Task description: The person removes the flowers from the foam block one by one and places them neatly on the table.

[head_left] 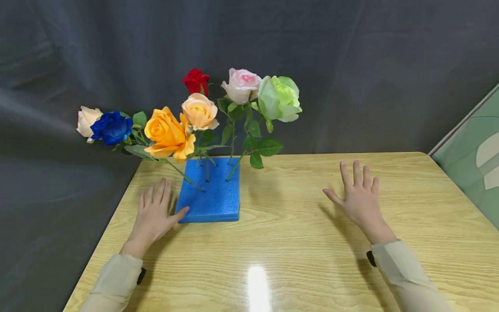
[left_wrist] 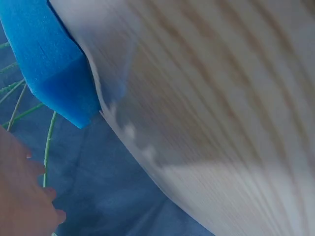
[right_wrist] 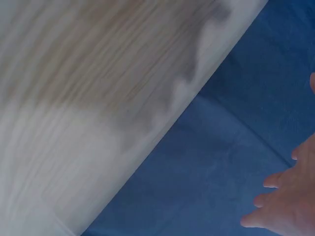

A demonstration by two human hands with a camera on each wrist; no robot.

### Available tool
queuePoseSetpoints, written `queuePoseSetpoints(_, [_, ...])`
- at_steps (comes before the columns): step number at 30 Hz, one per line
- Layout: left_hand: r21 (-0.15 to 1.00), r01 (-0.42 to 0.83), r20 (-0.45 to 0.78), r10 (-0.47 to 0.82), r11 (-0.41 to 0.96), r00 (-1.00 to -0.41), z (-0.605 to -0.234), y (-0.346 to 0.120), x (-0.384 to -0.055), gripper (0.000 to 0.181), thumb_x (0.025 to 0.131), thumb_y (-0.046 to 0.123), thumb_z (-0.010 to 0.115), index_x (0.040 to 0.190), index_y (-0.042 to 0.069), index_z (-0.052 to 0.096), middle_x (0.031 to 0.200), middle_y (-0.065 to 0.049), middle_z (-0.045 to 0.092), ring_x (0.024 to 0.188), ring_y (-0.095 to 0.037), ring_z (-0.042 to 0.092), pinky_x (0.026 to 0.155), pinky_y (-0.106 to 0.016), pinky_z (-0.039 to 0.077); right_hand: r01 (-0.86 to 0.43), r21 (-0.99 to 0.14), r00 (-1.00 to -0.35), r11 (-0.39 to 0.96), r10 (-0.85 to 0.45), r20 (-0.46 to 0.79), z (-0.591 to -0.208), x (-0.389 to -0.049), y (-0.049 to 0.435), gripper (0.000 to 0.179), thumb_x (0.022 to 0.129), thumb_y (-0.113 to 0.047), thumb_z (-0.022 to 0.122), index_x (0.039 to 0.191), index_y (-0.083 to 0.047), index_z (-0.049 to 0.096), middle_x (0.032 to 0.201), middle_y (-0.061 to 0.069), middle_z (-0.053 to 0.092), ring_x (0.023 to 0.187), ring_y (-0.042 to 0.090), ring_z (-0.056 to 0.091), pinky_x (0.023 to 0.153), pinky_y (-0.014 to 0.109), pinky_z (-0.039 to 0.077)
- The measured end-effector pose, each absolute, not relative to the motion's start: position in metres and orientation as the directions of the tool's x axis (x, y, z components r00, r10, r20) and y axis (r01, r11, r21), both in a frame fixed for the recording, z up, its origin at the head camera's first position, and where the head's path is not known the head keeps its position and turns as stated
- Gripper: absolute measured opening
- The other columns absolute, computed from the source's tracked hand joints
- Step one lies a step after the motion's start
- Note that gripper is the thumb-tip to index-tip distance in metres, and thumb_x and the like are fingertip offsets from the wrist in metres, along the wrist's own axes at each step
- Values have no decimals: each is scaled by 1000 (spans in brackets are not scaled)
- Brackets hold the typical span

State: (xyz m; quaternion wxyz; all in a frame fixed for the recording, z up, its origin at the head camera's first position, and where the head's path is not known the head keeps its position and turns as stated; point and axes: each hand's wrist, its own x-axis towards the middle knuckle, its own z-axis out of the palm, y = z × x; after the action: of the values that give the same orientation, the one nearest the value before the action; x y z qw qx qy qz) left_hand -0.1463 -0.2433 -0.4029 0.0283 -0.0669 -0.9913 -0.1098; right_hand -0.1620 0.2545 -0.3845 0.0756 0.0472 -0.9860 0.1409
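Several artificial roses stand with their green stems in a blue foam block (head_left: 210,206). In the head view an orange rose (head_left: 167,134), a peach rose (head_left: 199,112) and a red rose (head_left: 196,81) rise above it. A pink rose (head_left: 241,85) and a pale green rose (head_left: 279,99) lean right; a blue rose (head_left: 111,128) and a cream rose (head_left: 88,121) lean far left. My left hand (head_left: 153,214) is spread left of the block, thumb over its front left corner; contact cannot be told. My right hand (head_left: 360,201) is spread above the table, holding nothing.
The wood-grain table (head_left: 288,242) reaches back to a dark grey cloth (head_left: 351,78) hanging behind it and along the left. A green panel with pale shapes (head_left: 471,156) borders the right side.
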Motion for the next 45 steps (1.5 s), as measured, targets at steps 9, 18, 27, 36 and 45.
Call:
queuePoseSetpoints(9, [187, 198, 99, 182, 962, -978, -400, -236, -143, 93, 90, 62, 49, 155, 7, 11, 160, -20, 14, 145, -46, 10, 114, -66, 8, -193, -371, -971, 908, -124, 202, -380, -177, 227, 83, 97, -50, 46, 154, -4, 7, 156, 33, 7, 143, 54, 2, 111, 71, 7])
queuePoseSetpoints(18, [131, 324, 297, 275, 937, -914, -400, -227, -139, 73, 87, 47, 62, 142, 2, 44, 144, -19, 46, 134, -39, 38, 110, -57, 29, -225, -529, -973, 818, -162, 163, -374, -193, 195, 76, 98, -32, 52, 153, -1, 10, 156, 31, 11, 144, 51, 8, 116, 64, 12])
queuePoseSetpoints(27, [40, 482, 413, 424, 875, -806, -400, -208, -141, 63, 89, 52, 58, 132, 6, 56, 134, -12, 57, 125, -33, 50, 106, -51, 39, -226, -696, -974, 681, -183, 136, -376, -205, 159, 67, 98, -25, 54, 151, 1, 22, 155, 25, 26, 142, 43, 26, 114, 58, 27])
queuePoseSetpoints(36, [43, 568, 238, 544, 822, -805, -404, -188, -150, 64, 90, 47, 60, 142, 12, 48, 147, -10, 46, 136, -33, 42, 110, -53, 36, -161, -879, -978, 450, -194, 80, -379, -211, 122, 56, 96, -18, 58, 146, -2, 37, 149, 19, 40, 137, 37, 39, 111, 51, 37])
queuePoseSetpoints(45, [86, 587, 148, 572, 805, -806, -412, -183, -158, 64, 92, 48, 57, 146, 17, 42, 153, -7, 38, 141, -33, 35, 113, -55, 31, -61, -965, -984, 256, -177, 16, -379, -213, 91, 49, 93, -9, 60, 140, -2, 46, 142, 20, 49, 131, 35, 48, 103, 46, 47])
